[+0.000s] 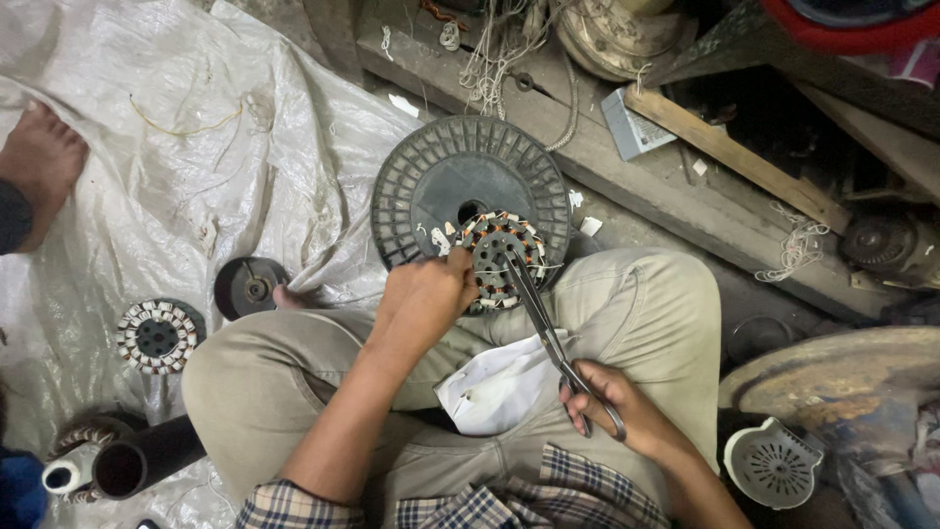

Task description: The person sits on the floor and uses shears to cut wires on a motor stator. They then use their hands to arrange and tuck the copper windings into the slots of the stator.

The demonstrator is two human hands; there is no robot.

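Two wound stators show: one point(499, 260) at twelve o'clock of the lap, another point(157, 336) at nine o'clock on the plastic sheet point(147, 147). There is one pair of scissors point(548, 333), one black spool point(470, 191), and one dark tube point(147, 456) at seven o'clock.

Round motor stator point(497, 257) with copper and white windings around a grey metal core, lying flat on a black ribbed plastic spool, held at its left edge, long steel scissors point(548, 333) slanting from its centre down across the knee, blades nearly closed
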